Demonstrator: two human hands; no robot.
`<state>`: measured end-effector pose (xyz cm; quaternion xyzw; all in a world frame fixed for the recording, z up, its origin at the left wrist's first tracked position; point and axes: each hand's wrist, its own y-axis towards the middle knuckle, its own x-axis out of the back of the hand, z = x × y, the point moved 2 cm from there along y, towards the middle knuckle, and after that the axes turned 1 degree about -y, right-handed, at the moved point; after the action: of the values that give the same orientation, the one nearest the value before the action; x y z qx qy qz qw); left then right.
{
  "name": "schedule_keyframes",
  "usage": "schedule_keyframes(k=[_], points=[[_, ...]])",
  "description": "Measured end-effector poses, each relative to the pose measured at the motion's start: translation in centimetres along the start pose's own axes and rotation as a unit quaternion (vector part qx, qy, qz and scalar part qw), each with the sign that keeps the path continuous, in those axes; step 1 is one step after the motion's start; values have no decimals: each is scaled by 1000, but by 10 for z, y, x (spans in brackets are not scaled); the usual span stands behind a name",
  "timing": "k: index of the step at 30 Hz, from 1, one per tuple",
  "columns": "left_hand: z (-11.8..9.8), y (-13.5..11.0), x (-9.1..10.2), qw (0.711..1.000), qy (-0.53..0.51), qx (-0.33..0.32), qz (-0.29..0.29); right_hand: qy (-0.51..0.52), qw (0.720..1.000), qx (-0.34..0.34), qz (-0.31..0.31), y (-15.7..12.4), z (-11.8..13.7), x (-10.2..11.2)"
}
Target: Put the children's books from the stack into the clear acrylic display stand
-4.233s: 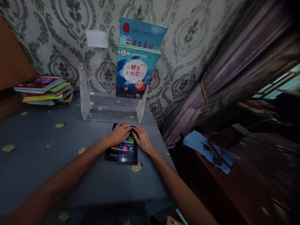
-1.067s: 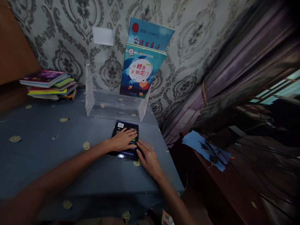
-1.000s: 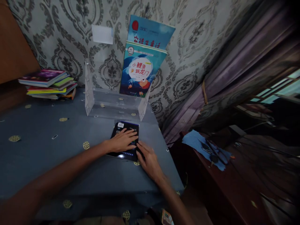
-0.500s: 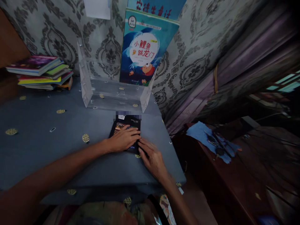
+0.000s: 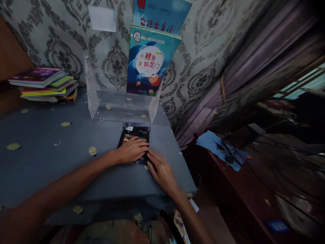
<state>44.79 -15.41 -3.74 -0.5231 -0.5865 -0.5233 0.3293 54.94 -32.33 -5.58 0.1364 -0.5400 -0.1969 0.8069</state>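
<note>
A dark book [image 5: 140, 159] with a small picture panel lies flat on the cloth-covered table. My left hand [image 5: 132, 149] rests across its cover, fingers stretched out and pointing right. My right hand [image 5: 161, 169] is at the book's lower right edge, its fingertips touching or very close to it and its thumb apart from the fingers. Blurred blocks hide the book's top edge. Just behind the book stands a clear acrylic rack [image 5: 122, 113]; a blue picture book [image 5: 146, 64] with a red fish leans upright in its right half.
Another blue book [image 5: 162, 15] stands higher behind the picture book. A stack of books [image 5: 40, 84] lies at the back left, against patterned wallpaper. To the right, a lower dark red surface [image 5: 228, 183] carries a blue cloth [image 5: 209, 142] with tools and cables. A purple curtain [image 5: 203, 112] hangs between.
My view has tilted up and turned slightly right, so the scene sits a little shifted. Both hands keep practically the same place on and beside the dark book.
</note>
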Motion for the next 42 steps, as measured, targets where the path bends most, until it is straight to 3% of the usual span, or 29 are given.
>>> schedule_keyframes(k=[12, 27, 34, 42], points=[[-16, -31, 11, 996, -65, -59, -10, 60, 997, 45, -10, -7, 9, 8], [-15, -28, 12, 997, -72, -41, 3, 51, 998, 35, -2, -6, 12, 7], [-25, -48, 12, 999, -14, -19, 25, 27, 999, 47, -7, -20, 15, 6], [-34, -62, 10, 1000, -1, 17, 3, 33, 998, 58, -19, -23, 17, 6]])
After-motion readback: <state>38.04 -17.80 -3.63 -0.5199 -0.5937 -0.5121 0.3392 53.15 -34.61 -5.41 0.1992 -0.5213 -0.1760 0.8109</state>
